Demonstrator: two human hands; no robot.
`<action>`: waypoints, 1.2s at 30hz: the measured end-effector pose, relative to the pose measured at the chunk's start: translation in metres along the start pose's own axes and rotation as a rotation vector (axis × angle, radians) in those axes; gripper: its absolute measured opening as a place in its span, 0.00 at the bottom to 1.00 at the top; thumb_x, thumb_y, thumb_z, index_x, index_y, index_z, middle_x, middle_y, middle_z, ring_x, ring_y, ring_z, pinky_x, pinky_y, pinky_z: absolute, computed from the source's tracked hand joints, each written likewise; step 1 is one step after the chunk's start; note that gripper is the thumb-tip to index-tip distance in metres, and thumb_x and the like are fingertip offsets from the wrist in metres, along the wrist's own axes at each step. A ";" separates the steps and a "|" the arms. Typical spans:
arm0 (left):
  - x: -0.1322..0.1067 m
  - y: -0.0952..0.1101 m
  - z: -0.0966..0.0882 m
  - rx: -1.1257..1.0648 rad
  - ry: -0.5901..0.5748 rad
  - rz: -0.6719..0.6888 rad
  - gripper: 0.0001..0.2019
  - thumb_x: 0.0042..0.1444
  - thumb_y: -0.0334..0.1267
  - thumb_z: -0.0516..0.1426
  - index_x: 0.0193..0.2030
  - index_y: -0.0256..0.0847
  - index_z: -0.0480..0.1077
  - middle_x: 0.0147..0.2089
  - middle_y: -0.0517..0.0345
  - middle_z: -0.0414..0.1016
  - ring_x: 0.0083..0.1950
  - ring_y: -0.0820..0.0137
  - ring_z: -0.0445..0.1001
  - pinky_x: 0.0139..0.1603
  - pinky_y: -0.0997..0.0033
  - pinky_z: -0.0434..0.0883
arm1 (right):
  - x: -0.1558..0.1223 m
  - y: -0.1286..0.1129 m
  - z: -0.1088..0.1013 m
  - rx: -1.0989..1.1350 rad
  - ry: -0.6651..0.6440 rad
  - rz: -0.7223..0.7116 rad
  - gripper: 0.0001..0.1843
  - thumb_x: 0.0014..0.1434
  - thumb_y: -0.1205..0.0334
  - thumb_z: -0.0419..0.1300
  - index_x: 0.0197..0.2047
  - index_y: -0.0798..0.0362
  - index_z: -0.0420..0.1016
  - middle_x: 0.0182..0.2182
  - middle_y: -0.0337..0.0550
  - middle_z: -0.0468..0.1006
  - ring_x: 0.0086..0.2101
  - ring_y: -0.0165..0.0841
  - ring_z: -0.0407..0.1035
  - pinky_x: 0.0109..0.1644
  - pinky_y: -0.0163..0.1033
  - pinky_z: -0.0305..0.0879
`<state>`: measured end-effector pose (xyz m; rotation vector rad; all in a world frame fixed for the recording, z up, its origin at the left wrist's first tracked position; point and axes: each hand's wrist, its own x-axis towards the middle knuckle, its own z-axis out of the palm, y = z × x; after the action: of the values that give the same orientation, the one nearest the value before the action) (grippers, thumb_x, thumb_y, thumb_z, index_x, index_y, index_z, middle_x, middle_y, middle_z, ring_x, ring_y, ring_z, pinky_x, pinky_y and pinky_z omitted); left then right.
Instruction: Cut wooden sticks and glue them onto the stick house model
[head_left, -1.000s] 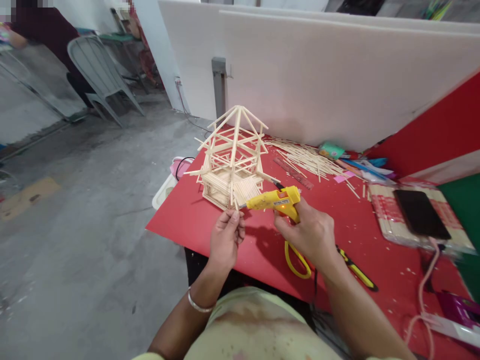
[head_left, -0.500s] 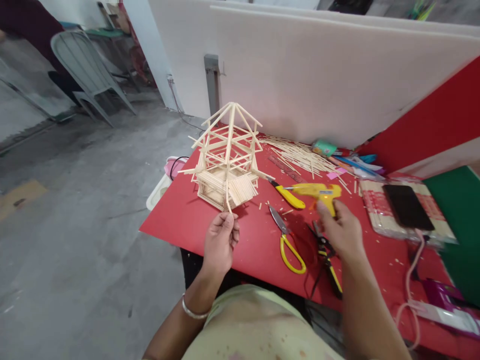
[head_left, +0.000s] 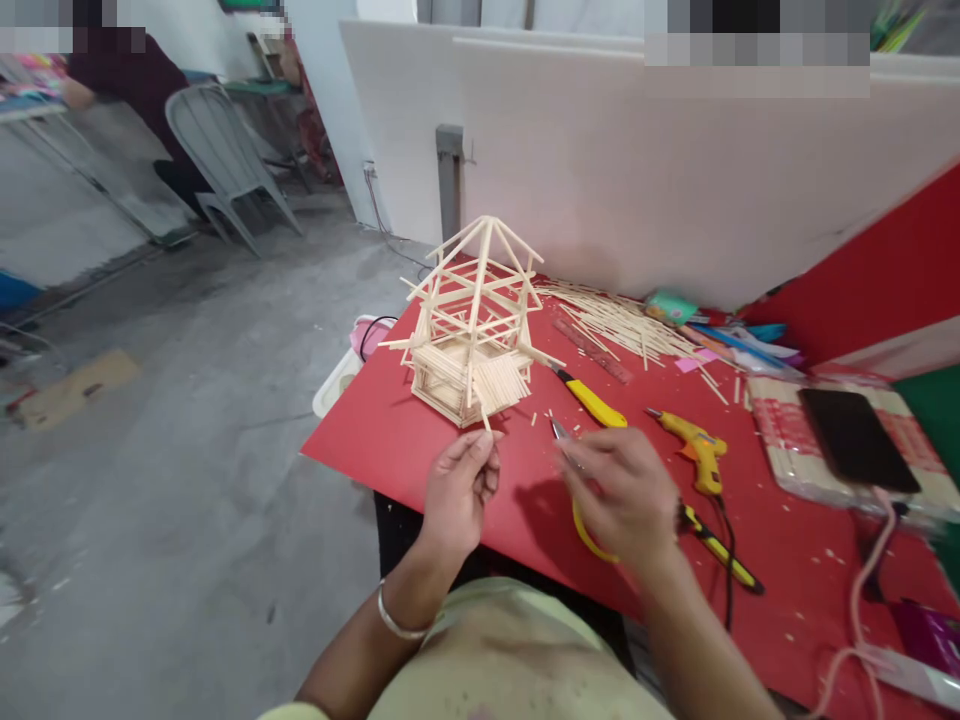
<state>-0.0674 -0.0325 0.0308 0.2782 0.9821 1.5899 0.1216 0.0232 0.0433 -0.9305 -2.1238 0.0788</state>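
Note:
My left hand (head_left: 459,492) pinches the near end of a thin wooden stick (head_left: 486,415), whose far end meets the front of the small house model (head_left: 472,330) made of sticks. The model has an open roof frame rising to a peak. My right hand (head_left: 622,490), blurred by motion, hovers over the yellow-handled scissors (head_left: 592,530) with its fingers apart, partly covering them. To its right the yellow glue gun (head_left: 696,448) lies on the red table. A yellow utility knife (head_left: 592,400) lies just beyond the hand.
Many loose sticks (head_left: 615,320) are heaped by the white board (head_left: 600,170). A black phone (head_left: 855,438) rests on wrapped stick packs (head_left: 780,440). Pliers with yellow-black handles (head_left: 724,550) lie near the front edge. A person (head_left: 135,90) sits by a grey chair (head_left: 221,140) at far left.
My right hand has let go of the glue gun, now lying on the table, and moved left over the scissors. My left hand still holds the stick. The view has shifted slightly.

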 end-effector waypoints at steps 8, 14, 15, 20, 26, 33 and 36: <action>0.001 0.007 -0.006 0.005 -0.006 0.020 0.11 0.53 0.42 0.64 0.29 0.35 0.74 0.21 0.64 0.64 0.19 0.81 0.59 0.19 0.81 0.53 | 0.018 -0.045 0.051 -0.058 0.056 -0.211 0.20 0.55 0.69 0.67 0.51 0.47 0.77 0.33 0.40 0.79 0.34 0.31 0.66 0.42 0.39 0.64; 0.004 0.003 -0.015 0.104 0.033 0.040 0.11 0.55 0.41 0.62 0.27 0.36 0.74 0.21 0.63 0.64 0.20 0.80 0.59 0.19 0.79 0.53 | 0.015 -0.041 0.054 -0.069 0.029 -0.278 0.19 0.56 0.71 0.65 0.51 0.48 0.77 0.35 0.41 0.78 0.38 0.33 0.68 0.44 0.39 0.67; 0.004 0.002 -0.015 0.132 0.048 0.060 0.11 0.55 0.41 0.62 0.27 0.36 0.74 0.21 0.63 0.65 0.20 0.80 0.59 0.20 0.79 0.54 | 0.015 -0.042 0.054 -0.066 0.030 -0.284 0.19 0.56 0.71 0.65 0.51 0.48 0.76 0.34 0.41 0.78 0.38 0.33 0.68 0.44 0.39 0.67; -0.001 0.004 -0.016 0.359 0.069 0.278 0.11 0.56 0.42 0.61 0.27 0.38 0.77 0.23 0.60 0.68 0.24 0.76 0.63 0.25 0.76 0.61 | 0.016 -0.048 0.053 -0.044 0.060 -0.265 0.21 0.56 0.69 0.65 0.53 0.46 0.75 0.32 0.40 0.78 0.36 0.32 0.70 0.42 0.39 0.69; -0.007 0.010 -0.013 0.632 0.066 0.535 0.11 0.59 0.39 0.59 0.27 0.41 0.79 0.24 0.58 0.69 0.28 0.71 0.66 0.32 0.72 0.65 | 0.017 -0.053 0.050 0.034 0.072 -0.229 0.22 0.55 0.71 0.65 0.53 0.49 0.75 0.31 0.41 0.77 0.34 0.33 0.68 0.41 0.39 0.70; -0.008 0.017 -0.010 0.757 0.009 0.622 0.12 0.59 0.37 0.58 0.27 0.42 0.79 0.27 0.55 0.75 0.31 0.68 0.70 0.35 0.70 0.67 | 0.017 -0.053 0.055 0.147 0.089 -0.123 0.18 0.56 0.70 0.64 0.50 0.50 0.75 0.32 0.42 0.76 0.33 0.32 0.67 0.38 0.39 0.66; -0.003 0.017 -0.011 0.723 0.003 0.597 0.09 0.59 0.38 0.58 0.33 0.42 0.81 0.30 0.55 0.76 0.32 0.68 0.72 0.36 0.71 0.69 | 0.021 -0.052 0.061 0.145 0.134 -0.083 0.15 0.57 0.69 0.64 0.48 0.50 0.76 0.31 0.42 0.76 0.32 0.32 0.68 0.37 0.39 0.65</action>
<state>-0.0853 -0.0395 0.0368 1.1524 1.5512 1.6867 0.0399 0.0132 0.0332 -0.7413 -2.0014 0.1238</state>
